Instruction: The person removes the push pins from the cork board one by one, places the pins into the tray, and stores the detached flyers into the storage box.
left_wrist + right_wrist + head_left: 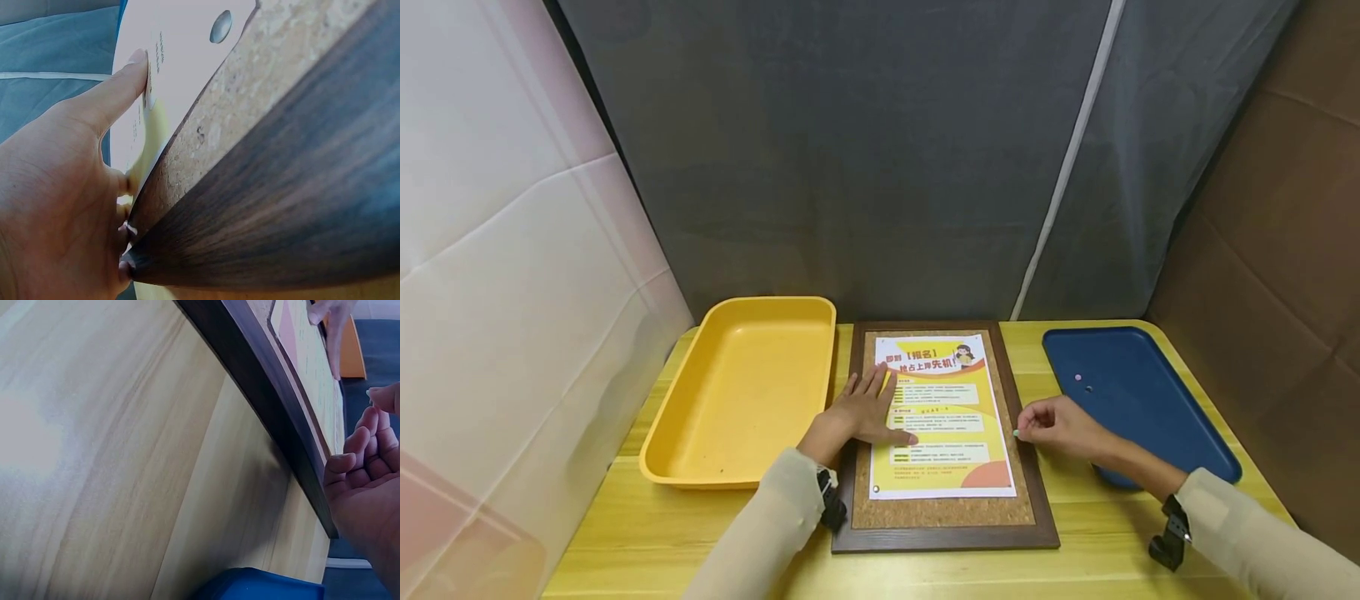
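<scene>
A yellow and white printed poster (936,467) lies on a cork board (955,512) with a dark brown frame (947,537). My left hand (863,408) rests with fingers spread over the poster's left edge, its thumb pointing across the sheet. A round metallic thumbtack (220,26) sits in the lower left corner of the paper. Over the board's right frame side, my right hand (1060,425) pinches a small green thumbtack (1017,432) between thumb and index finger. Its other fingers (356,447) are curled.
To the left of the board stands a yellow tray (737,392). At the right is a blue tray (1180,408), holding a pink tack (1078,377) and another small tack (1089,388). A grey curtain (850,167) hangs behind the wooden table (700,533).
</scene>
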The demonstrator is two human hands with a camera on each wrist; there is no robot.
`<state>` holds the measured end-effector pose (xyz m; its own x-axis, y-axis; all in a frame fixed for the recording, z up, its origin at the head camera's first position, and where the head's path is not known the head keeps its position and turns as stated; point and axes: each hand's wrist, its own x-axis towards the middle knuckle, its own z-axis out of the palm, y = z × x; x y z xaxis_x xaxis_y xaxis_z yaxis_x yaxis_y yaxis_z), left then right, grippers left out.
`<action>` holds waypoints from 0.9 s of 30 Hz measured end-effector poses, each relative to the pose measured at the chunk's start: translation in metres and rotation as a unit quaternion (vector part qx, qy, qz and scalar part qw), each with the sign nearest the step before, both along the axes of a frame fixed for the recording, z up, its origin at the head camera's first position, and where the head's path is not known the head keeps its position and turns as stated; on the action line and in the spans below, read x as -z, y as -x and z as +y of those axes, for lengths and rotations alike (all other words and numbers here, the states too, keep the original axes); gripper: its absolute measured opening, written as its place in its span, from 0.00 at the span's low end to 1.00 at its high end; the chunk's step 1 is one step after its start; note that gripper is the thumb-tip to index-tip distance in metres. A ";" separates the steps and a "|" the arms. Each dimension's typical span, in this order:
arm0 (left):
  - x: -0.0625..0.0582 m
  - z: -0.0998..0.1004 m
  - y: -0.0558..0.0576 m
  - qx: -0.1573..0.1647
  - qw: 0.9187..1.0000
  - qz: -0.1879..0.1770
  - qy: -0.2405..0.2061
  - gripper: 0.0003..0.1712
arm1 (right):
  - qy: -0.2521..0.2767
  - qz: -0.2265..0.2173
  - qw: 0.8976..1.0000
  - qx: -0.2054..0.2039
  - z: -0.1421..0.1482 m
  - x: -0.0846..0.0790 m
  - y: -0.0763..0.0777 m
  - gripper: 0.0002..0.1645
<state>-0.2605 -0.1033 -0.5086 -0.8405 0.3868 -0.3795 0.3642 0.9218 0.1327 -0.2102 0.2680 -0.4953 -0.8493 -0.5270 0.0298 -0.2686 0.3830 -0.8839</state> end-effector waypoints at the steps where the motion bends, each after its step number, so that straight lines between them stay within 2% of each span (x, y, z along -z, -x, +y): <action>1: 0.000 0.000 0.000 0.000 1.000 0.000 0.000 0.75 | 0.001 -0.001 1.000 0.003 0.001 -0.001 0.001 0.02; 9: -0.003 0.000 -0.001 0.000 1.000 0.002 -0.003 0.75 | -0.001 -0.013 0.999 0.030 0.008 -0.005 0.006 0.05; 18: -0.003 0.001 -0.001 -0.001 1.000 -0.004 -0.004 0.74 | 0.003 -0.008 0.999 0.043 0.023 0.000 0.011 0.06; 27: -0.021 0.002 -0.013 0.002 1.000 0.000 -0.010 0.70 | -0.024 0.000 0.997 0.069 0.043 0.004 0.019 0.06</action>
